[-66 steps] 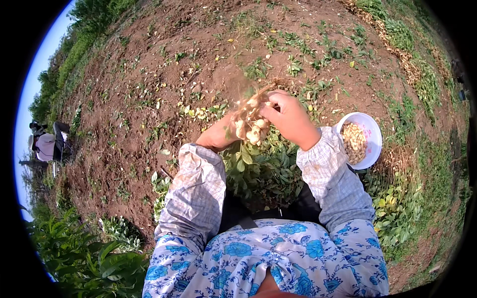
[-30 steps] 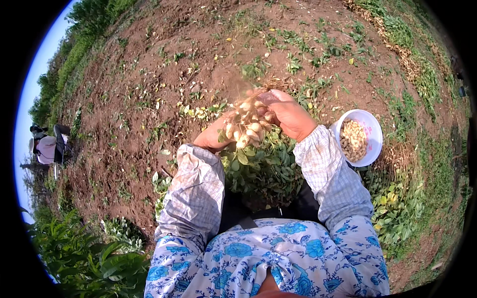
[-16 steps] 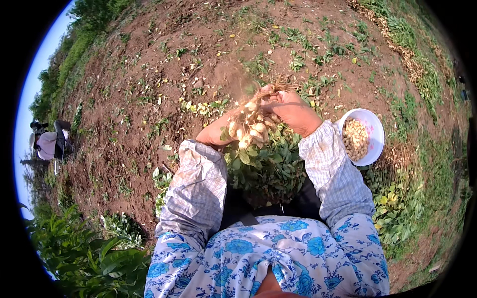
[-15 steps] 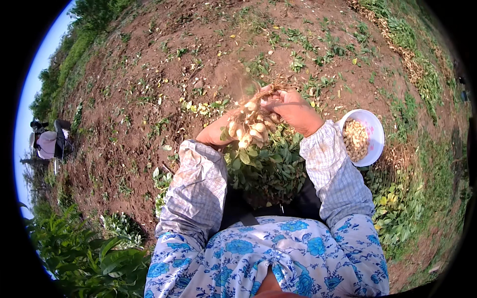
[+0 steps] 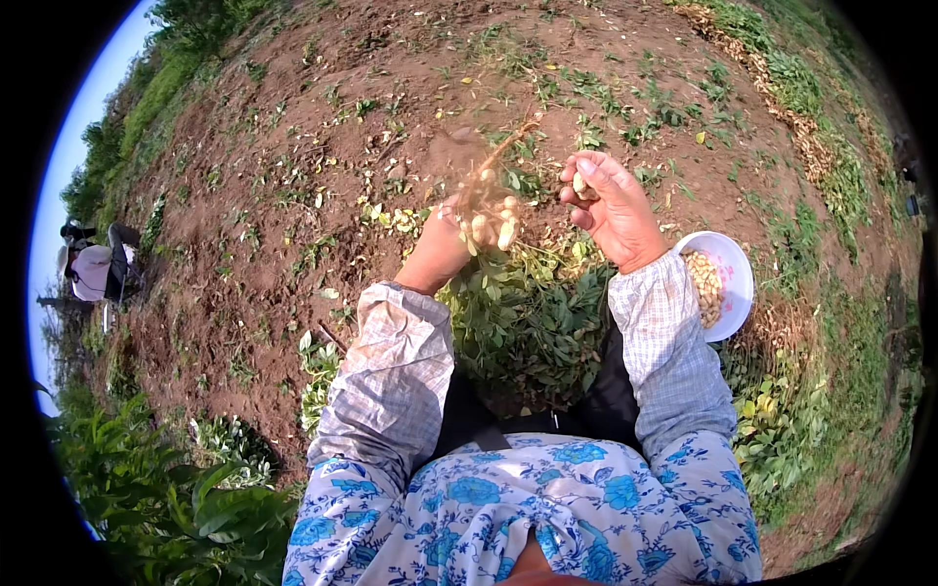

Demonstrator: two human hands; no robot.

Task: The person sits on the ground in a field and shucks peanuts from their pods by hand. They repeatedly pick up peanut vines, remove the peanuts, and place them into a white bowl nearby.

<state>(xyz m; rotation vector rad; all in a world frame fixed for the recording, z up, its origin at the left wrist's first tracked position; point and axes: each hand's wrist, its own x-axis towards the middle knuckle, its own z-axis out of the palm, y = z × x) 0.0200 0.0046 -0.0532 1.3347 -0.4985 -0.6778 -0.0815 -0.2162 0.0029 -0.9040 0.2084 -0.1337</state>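
Note:
My left hand (image 5: 440, 244) is closed around a peanut plant (image 5: 486, 230), just below its roots. Pale pods hang in a cluster from the thin brown roots, and the leafy part drops below the hand. To the right, apart from the plant, my right hand (image 5: 611, 207) is closed with its fingers curled on peanuts (image 5: 581, 184); part of what it holds is hidden in the palm. Beside my right forearm stands a white bucket (image 5: 738, 285) with many loose peanuts (image 5: 703, 283) inside. The right sleeve partly covers its near side.
A heap of green peanut plants (image 5: 537, 342) lies between my legs. Brown soil (image 5: 293, 195) with scattered leaves spreads ahead. Leafy bushes (image 5: 176, 508) grow at lower left, and more pulled plants (image 5: 782, 420) lie at right. Another person (image 5: 93, 269) is far off at the left edge.
My right hand has come away from the roots toward the right with peanuts in it. Fewer pods hang on the plant, which my left hand still grips.

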